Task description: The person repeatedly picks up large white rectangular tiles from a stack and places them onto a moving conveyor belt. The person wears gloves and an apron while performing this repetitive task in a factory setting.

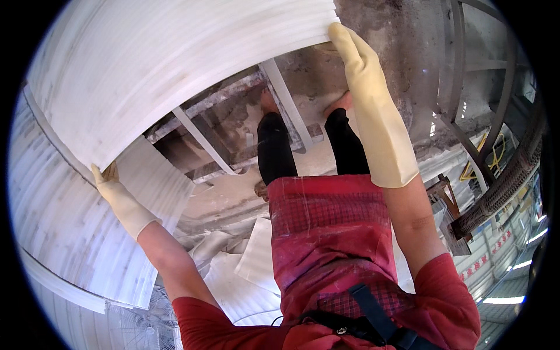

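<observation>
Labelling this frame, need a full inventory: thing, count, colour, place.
Ribbed sheet: one, white, held up at upper left.
Stacked sheets: several, white, left side below it.
Metal frame: one, grey-white, on the floor ahead.
Loose sheets: a few, white, floor at centre bottom.
Fan: one, white, bottom left.
Apron: one, red checked, centre.
Left hand: cream glove, gripping the sheet's lower corner.
Right hand: cream glove, gripping the sheet's right edge.
</observation>
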The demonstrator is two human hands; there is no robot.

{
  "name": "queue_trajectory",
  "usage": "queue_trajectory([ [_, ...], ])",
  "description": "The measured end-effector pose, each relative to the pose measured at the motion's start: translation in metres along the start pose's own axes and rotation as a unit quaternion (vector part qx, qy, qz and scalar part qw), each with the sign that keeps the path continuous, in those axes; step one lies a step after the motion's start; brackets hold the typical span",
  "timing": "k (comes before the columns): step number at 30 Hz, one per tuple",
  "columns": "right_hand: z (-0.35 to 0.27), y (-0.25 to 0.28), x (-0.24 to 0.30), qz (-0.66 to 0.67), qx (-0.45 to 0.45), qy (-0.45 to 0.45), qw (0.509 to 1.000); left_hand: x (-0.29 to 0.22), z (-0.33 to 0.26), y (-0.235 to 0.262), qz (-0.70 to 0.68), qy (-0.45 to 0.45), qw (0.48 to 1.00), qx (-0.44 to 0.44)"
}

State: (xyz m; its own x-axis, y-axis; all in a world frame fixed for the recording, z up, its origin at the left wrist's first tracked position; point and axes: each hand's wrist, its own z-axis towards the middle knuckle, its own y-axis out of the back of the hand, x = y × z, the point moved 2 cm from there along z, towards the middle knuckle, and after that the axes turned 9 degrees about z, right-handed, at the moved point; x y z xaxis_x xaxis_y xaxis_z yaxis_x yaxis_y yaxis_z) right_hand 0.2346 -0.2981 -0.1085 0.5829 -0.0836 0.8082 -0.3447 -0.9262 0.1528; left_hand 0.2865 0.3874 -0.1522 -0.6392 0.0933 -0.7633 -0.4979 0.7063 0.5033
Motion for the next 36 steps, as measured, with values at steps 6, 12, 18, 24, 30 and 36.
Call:
queue_trajectory([
  [6, 0.001, 0.003, 0.013, 0.048, 0.022, 0.010, 0.999, -0.025, -0.021, -0.004, -0.006, -0.021, 1.000, -0.022],
  [12, 0.001, -0.002, 0.014, 0.044, 0.008, -0.040, 0.998, -0.022, -0.022, -0.017, 0.001, -0.013, 0.996, -0.089],
  [18, 0.008, 0.001, 0.002, 0.080, 0.062, -0.042, 0.994, -0.020, -0.009, -0.010, -0.008, -0.006, 0.997, -0.079],
  [24, 0.000, -0.002, 0.006, 0.067, 0.027, -0.046, 0.996, -0.017, -0.003, -0.002, 0.000, -0.014, 0.998, -0.055],
  [30, -0.002, -0.007, 0.002, 0.116, 0.057, 0.011, 0.992, -0.021, -0.007, -0.005, -0.007, -0.010, 0.999, -0.052],
  [36, -0.009, -0.007, -0.001, 0.102, 0.094, 0.008, 0.990, -0.024, -0.016, -0.008, -0.011, -0.018, 0.998, -0.059],
])
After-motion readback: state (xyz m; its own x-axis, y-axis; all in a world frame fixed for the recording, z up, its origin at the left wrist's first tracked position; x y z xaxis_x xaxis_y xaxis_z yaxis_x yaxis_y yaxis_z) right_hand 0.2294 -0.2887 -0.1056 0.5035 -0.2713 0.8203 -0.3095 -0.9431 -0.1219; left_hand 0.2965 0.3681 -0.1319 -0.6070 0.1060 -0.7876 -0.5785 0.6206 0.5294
